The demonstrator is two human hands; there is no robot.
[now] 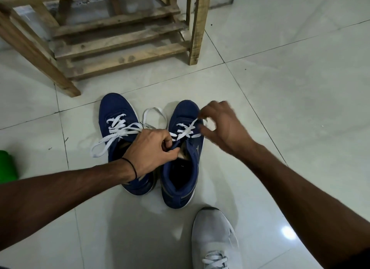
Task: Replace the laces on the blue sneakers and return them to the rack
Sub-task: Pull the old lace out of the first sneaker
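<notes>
Two blue sneakers stand side by side on the tiled floor, toes pointing away from me. The left sneaker has white laces threaded, with loose loops trailing to its left. My left hand is closed on the tongue of the right sneaker. My right hand hovers over that shoe's toe end, fingers pinching the end of its white lace. A loop of that lace lies on the floor between the shoes.
A wooden slatted rack stands on the floor just beyond the sneakers. My foot in a white shoe rests at the bottom, close to the right sneaker's heel. A green object shows at the left edge.
</notes>
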